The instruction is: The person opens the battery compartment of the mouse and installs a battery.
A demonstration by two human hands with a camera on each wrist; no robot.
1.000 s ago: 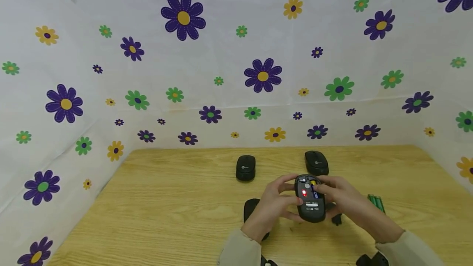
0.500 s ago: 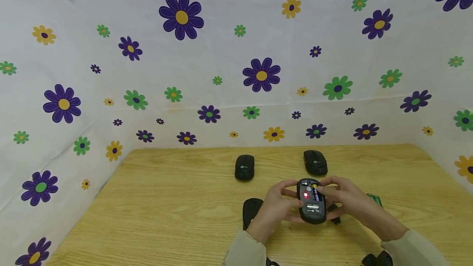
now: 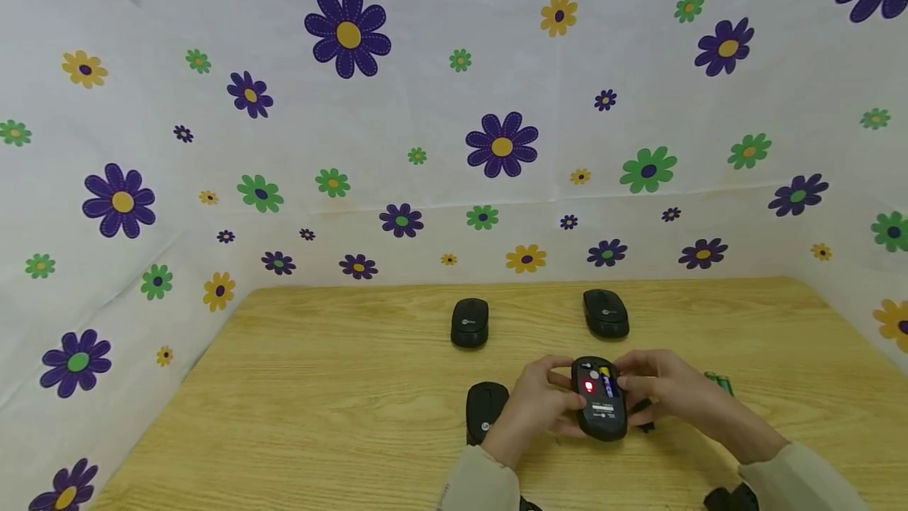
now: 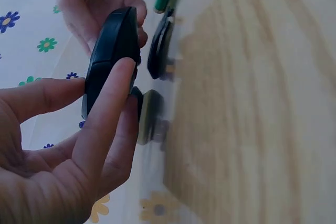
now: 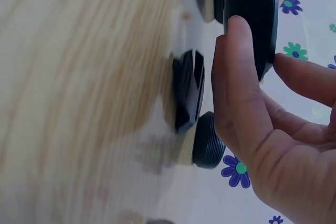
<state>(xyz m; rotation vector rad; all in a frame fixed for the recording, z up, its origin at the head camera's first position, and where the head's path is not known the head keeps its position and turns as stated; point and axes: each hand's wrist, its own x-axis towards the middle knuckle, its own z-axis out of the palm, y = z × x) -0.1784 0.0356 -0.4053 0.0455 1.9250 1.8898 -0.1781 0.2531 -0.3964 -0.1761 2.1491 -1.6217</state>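
A black computer mouse (image 3: 601, 416) is held above the table with its underside facing up, its red light glowing. In its open compartment lies a yellow and dark blue battery (image 3: 607, 382). My left hand (image 3: 535, 404) grips one side of the mouse, fingers and thumb on opposite faces in the left wrist view. Across from it, my right hand (image 3: 674, 389) pinches the other edge, its thumb beside the battery. Below the right hand a dark, thin piece like a battery cover (image 5: 189, 90) lies on the table, mostly hidden in the head view.
Black mice stand at the back middle (image 3: 470, 323), back right (image 3: 606, 314) and left of my left hand (image 3: 485, 408). Green batteries (image 3: 720, 382) lie beyond my right wrist. Dark objects (image 3: 731, 497) are cut off at the front edge. Flowered cloth (image 3: 426, 101) surrounds the wooden table.
Both hands have brought the mouse slightly lower and nearer. My right thumb has moved off the battery to the mouse's edge, leaving more of the battery visible.
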